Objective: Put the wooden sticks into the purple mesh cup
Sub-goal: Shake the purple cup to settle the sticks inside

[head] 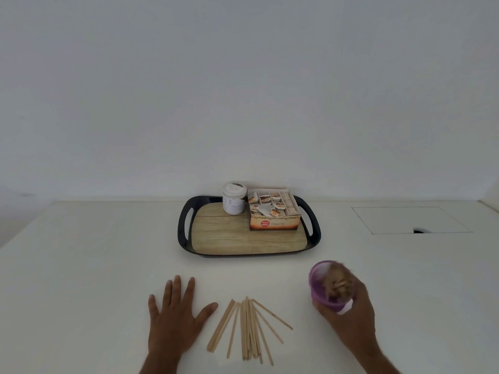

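Observation:
Several thin wooden sticks (247,327) lie fanned out on the white table near its front edge, between my two hands. My left hand (175,317) rests flat on the table just left of them, fingers spread, holding nothing. To the right, my right hand (348,306) is wrapped around the purple mesh cup (320,284), fingers blurred over its rim. The cup is tilted with its opening facing up and left. I cannot tell whether anything is inside it.
A dark tray (186,238) with a wood-look floor stands further back at centre, holding a white jar (234,198) and an open box of tea bags (274,211). A rectangular hatch (410,220) is set into the table at back right. A white wall rises behind.

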`<state>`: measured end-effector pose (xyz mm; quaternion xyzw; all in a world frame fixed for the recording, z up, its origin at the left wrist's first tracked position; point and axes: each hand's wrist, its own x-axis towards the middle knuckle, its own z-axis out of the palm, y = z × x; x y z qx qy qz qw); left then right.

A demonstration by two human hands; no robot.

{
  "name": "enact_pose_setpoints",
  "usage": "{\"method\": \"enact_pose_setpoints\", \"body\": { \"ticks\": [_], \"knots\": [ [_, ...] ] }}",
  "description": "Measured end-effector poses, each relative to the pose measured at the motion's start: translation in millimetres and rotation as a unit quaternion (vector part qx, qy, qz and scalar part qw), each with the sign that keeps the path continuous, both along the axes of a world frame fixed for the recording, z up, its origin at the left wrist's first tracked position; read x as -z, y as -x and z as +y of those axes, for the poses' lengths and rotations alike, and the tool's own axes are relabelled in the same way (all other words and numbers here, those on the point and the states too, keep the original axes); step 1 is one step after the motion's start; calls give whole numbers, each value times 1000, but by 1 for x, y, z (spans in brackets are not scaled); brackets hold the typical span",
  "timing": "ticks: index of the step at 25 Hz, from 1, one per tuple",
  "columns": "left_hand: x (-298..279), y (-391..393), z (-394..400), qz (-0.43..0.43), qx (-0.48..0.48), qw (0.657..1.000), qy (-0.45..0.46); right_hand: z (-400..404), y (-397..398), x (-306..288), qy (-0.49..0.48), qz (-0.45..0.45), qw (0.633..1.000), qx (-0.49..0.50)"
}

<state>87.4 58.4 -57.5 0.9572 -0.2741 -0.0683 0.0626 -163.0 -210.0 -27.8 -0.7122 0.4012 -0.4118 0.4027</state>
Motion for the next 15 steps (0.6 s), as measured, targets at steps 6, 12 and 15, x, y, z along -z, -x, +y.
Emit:
{"method": "enact_pose_setpoints", "body": {
  "ticks": [6, 12, 15],
  "knots": [
    [0, 0, 0, -3, -1, 1000, 8, 7, -1, -2, 30, -2, 1000, 8],
    [-1, 0, -1, 4, -2, 1000, 8, 2, -3, -3, 35, 3, 999, 4],
    [-3, 1, -1, 8, 0, 1000, 0, 6, -2, -7, 34, -18, 999, 35]
  ]
}}
